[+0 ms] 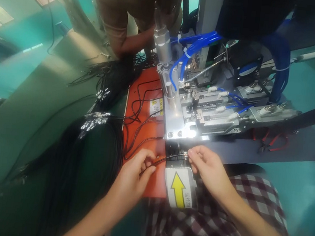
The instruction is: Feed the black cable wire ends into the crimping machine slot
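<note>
A thin black cable (169, 158) stretches between my two hands, just above the near end of the machine's feed slot. My left hand (137, 168) pinches it over the orange plate (158, 182). At the cable's tip, my right hand (204, 163) closes its thumb and forefinger on the small metal end (186, 154). Directly below lies a white label with a yellow arrow (178, 190). Beyond my hands stands the metal machine (176, 124), with several more black cables (138, 108) leading into its side across the orange plate.
Bundles of black cables (95, 164) with silver ends (94, 120) cover the green table at left. Blue air hoses (197, 43) run over the machine. Red-handled pliers (271, 142) lie at right. Across the table stands another person (135, 13), an arm reaching toward the cables.
</note>
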### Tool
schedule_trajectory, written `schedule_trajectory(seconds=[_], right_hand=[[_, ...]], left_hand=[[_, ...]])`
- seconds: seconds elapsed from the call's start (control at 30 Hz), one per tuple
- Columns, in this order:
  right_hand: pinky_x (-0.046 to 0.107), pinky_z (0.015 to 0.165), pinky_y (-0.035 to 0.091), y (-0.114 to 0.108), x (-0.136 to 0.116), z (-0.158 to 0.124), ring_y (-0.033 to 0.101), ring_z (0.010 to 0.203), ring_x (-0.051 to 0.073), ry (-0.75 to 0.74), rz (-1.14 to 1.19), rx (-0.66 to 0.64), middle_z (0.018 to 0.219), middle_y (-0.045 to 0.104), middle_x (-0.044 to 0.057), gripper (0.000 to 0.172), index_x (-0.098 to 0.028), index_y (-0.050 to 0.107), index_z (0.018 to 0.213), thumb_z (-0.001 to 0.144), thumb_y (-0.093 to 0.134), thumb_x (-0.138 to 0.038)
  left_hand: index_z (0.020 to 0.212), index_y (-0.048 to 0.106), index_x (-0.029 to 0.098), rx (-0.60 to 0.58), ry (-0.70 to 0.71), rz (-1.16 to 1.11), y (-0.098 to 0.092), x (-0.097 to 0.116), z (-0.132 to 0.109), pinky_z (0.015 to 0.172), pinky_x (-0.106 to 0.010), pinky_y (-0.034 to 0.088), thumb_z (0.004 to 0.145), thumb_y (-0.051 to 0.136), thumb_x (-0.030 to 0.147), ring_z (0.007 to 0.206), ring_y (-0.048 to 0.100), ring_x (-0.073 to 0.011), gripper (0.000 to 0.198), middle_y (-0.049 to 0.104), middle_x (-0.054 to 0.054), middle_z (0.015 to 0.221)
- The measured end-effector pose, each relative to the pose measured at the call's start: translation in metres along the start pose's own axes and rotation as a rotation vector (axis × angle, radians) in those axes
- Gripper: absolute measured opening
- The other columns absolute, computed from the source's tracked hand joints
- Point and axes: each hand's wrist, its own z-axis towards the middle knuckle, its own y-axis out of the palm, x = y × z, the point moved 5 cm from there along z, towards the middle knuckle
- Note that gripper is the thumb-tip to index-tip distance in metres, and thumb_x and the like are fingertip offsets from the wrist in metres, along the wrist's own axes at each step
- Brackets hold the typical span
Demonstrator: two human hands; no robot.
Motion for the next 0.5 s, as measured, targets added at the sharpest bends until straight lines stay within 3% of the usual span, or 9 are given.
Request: schedule_trajectory(seconds=[0.13, 0.2, 0.33, 0.5], right_hand=[[0.024, 0.047, 0.035, 0.000, -0.001, 0.000, 0.044, 0.045, 0.010, -0.020, -0.007, 0.004, 0.049, 0.046, -0.007, 0.033, -0.020, 0.050, 0.066, 0.078, 0.060, -0.049], [0.025, 0.047, 0.035, 0.000, -0.001, 0.000, 0.044, 0.045, 0.011, -0.025, -0.017, 0.006, 0.049, 0.047, -0.007, 0.033, -0.021, 0.050, 0.066, 0.078, 0.060, -0.050], [0.025, 0.049, 0.036, 0.000, -0.001, 0.000, 0.044, 0.045, 0.011, -0.029, -0.033, 0.009, 0.049, 0.047, -0.007, 0.033, -0.021, 0.051, 0.066, 0.078, 0.059, -0.050], [0.026, 0.050, 0.035, 0.001, 0.000, 0.001, 0.043, 0.045, 0.011, -0.007, -0.023, -0.010, 0.048, 0.047, -0.006, 0.034, -0.020, 0.050, 0.064, 0.078, 0.059, -0.050]], left_hand=[[0.095, 0.058, 0.019, 0.138, 0.200, 0.077, -0.007, -0.003, -0.006, 0.070, -0.022, 0.051, 0.090, 0.049, 0.013, 0.078, 0.061, -0.0127, 0.012, 0.062, -0.002, 0.086], [0.095, 0.060, 0.017, 0.127, 0.355, 0.178, -0.009, -0.001, 0.000, 0.072, -0.023, 0.051, 0.091, 0.045, 0.011, 0.082, 0.062, -0.0136, 0.017, 0.064, -0.004, 0.088], [0.099, 0.062, 0.012, 0.040, 0.582, 0.569, -0.006, 0.001, 0.011, 0.058, -0.021, 0.048, 0.092, 0.037, 0.006, 0.067, 0.061, -0.0124, 0.027, 0.066, -0.006, 0.082], [0.102, 0.064, 0.010, 0.241, 0.568, 0.885, 0.004, 0.012, -0.003, 0.060, -0.031, 0.048, 0.088, 0.038, 0.002, 0.074, 0.061, -0.0203, 0.031, 0.069, -0.013, 0.098]])
